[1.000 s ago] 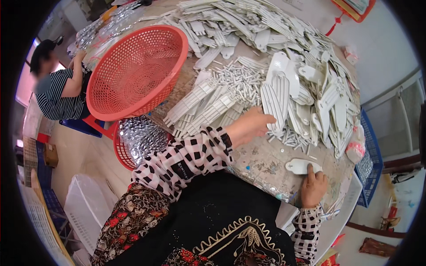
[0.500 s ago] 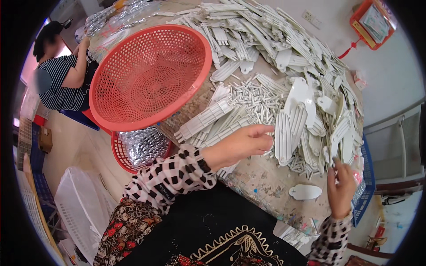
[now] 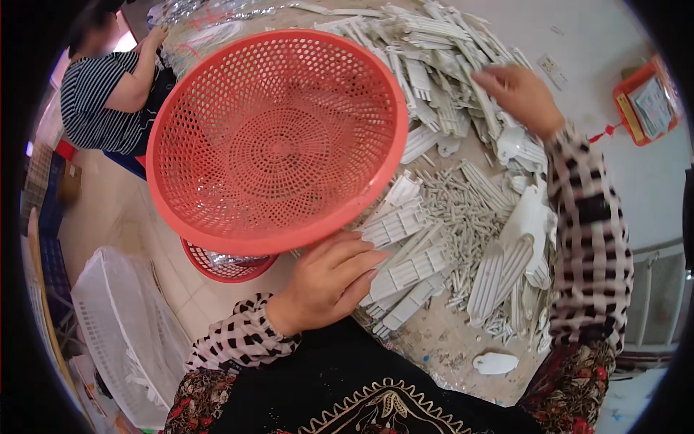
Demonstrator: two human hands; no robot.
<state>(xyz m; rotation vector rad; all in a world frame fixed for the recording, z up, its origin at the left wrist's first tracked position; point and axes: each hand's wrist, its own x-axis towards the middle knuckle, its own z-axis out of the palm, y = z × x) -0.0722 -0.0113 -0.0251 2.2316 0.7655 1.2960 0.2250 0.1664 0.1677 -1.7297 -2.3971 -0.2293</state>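
Note:
My left hand (image 3: 325,282) hovers just below the front rim of a large red plastic basket (image 3: 278,148), its fingers loosely stretched toward the right, nothing seen in them. Ribbed white plastic strips (image 3: 408,271) lie right beside its fingertips. Across the table my right hand (image 3: 524,98) reaches over the far pile of long white plastic pieces (image 3: 434,40). Its fingers point left and look stretched out, slightly blurred; whether they touch a piece is unclear. Between the hands lies a heap of small white pegs (image 3: 459,210), with rounded white slatted pieces (image 3: 491,278) to its right.
A single white oval piece (image 3: 495,363) lies near the table's front edge. Below the big basket stands a smaller red basket (image 3: 224,267) with silvery packing in it. A white crate (image 3: 119,325) is on the floor at left. A person in a striped shirt (image 3: 101,101) sits at far left.
My right hand has swung from the near right side of the table up to the far pile. My left hand has drawn back left toward the red basket. The view has shifted.

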